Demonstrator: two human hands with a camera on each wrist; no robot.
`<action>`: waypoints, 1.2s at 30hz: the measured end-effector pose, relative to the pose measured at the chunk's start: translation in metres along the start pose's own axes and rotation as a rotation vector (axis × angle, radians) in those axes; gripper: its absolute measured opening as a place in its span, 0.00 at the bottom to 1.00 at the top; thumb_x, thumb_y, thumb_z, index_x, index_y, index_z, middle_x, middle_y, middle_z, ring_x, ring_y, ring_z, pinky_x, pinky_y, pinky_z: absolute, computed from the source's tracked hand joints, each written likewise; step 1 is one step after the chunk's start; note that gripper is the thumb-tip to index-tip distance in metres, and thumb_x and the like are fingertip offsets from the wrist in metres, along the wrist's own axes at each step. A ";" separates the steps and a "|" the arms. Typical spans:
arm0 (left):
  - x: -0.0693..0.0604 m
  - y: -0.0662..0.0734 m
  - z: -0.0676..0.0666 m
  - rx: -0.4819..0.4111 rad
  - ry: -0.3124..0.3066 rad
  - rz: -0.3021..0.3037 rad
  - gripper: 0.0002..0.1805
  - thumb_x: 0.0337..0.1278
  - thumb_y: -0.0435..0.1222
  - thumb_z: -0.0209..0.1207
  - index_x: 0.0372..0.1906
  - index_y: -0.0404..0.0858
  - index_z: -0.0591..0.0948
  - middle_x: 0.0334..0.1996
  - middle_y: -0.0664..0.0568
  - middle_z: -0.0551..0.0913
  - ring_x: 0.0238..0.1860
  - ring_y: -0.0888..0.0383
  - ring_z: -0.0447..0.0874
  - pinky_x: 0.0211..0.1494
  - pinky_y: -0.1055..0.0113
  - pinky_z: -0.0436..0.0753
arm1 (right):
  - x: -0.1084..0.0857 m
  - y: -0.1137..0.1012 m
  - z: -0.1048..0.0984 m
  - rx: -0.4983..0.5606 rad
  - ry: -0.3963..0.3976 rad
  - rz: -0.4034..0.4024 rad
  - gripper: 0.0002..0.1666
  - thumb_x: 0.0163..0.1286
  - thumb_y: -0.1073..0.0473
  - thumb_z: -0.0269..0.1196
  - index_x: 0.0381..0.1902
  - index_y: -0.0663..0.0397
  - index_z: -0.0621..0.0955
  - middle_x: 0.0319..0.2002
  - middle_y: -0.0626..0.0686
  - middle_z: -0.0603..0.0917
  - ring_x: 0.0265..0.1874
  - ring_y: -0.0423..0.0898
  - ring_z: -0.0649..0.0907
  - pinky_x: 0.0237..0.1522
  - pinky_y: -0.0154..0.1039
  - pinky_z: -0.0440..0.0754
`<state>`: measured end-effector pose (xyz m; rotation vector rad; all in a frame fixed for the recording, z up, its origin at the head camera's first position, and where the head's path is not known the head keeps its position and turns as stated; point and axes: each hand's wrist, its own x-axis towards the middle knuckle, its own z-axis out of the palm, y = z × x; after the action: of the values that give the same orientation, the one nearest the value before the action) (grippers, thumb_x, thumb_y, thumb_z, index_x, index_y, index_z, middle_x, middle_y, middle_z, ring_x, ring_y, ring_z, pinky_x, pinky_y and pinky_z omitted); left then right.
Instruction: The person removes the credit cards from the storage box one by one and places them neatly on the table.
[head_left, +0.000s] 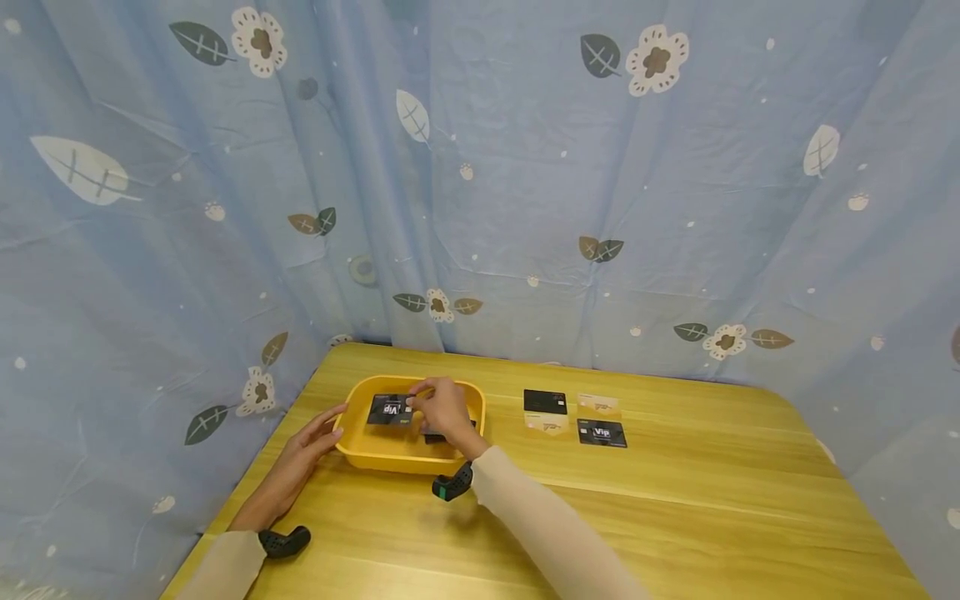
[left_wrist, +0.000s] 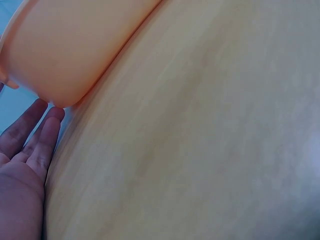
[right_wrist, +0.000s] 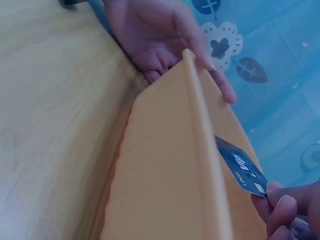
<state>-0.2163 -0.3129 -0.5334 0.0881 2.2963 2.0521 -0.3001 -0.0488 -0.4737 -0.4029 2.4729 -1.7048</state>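
Note:
My right hand (head_left: 444, 410) is over the yellow plastic basin (head_left: 397, 463), pinching a black card (head_left: 387, 410) by its edge between thumb and fingertips. The card bears the word Vip and shows tilted inside the rim in the right wrist view (right_wrist: 240, 165). Under that hand another dark card (head_left: 435, 437) lies in the basin, partly covered. At the basin's left end my left hand (head_left: 296, 462) holds the rim, thumb and forefinger at the edge. Its other fingers (left_wrist: 47, 137) reach up to the outer wall in the left wrist view.
To the right of the basin, cards lie on the wooden table (head_left: 675, 483) in two pairs: a black card (head_left: 545, 402) above a cream card (head_left: 546, 422), and a cream card (head_left: 598, 406) above a black Vip card (head_left: 602, 433). A blue patterned curtain (head_left: 510, 208) hangs behind.

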 end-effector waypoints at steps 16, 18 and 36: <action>0.000 0.000 -0.001 0.016 -0.001 0.005 0.34 0.78 0.50 0.54 0.82 0.49 0.60 0.82 0.48 0.50 0.76 0.53 0.57 0.60 0.78 0.72 | -0.007 -0.002 -0.031 -0.037 -0.009 -0.094 0.06 0.70 0.59 0.71 0.43 0.51 0.90 0.30 0.46 0.90 0.23 0.71 0.82 0.13 0.34 0.71; 0.000 0.000 -0.001 0.015 -0.001 0.004 0.34 0.78 0.50 0.54 0.82 0.49 0.60 0.82 0.48 0.50 0.77 0.50 0.54 0.60 0.78 0.72 | -0.008 -0.002 -0.035 -0.033 -0.012 -0.110 0.06 0.70 0.59 0.71 0.43 0.51 0.90 0.30 0.47 0.90 0.21 0.69 0.82 0.13 0.35 0.71; -0.001 0.001 -0.001 -0.001 -0.022 0.023 0.34 0.79 0.49 0.53 0.82 0.47 0.60 0.83 0.46 0.48 0.80 0.42 0.46 0.59 0.80 0.72 | -0.027 0.003 -0.078 -0.056 0.012 -0.089 0.06 0.70 0.58 0.71 0.44 0.46 0.90 0.29 0.47 0.89 0.18 0.65 0.78 0.15 0.36 0.72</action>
<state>-0.2158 -0.3142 -0.5327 0.1376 2.2926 2.0520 -0.2934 0.0294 -0.4498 -0.5175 2.5526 -1.6774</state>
